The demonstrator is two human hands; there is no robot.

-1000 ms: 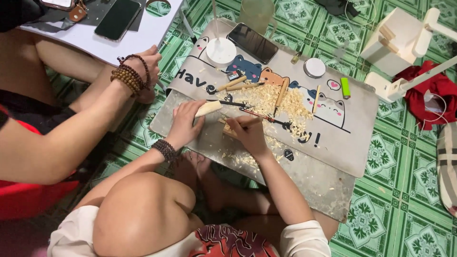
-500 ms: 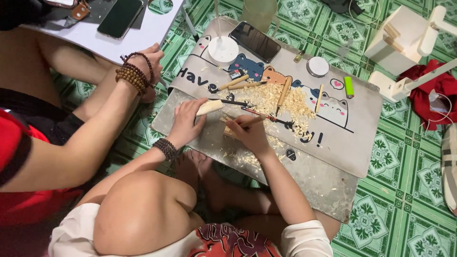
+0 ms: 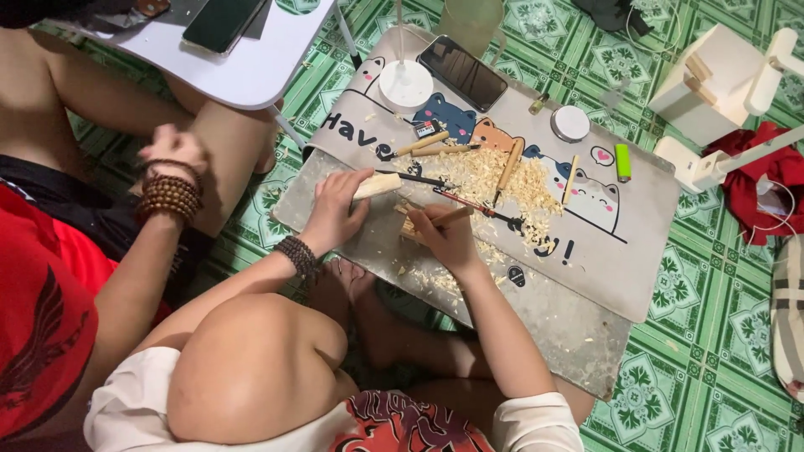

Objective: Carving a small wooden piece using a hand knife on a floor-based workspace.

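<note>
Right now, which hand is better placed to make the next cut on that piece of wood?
Right. The right hand grips the carving tool beside the wood piece, which the left hand pins on the mat.

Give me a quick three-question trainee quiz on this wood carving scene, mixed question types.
1. True or false: the left hand holds a pale wood piece on the mat.
2. Multiple choice: the right hand grips A) a phone, B) a wooden-handled tool, C) a lighter.
3. Fill in: the pale heap beside the loose tools is wood ____.

Key: 1 true; 2 B; 3 shavings.
</note>
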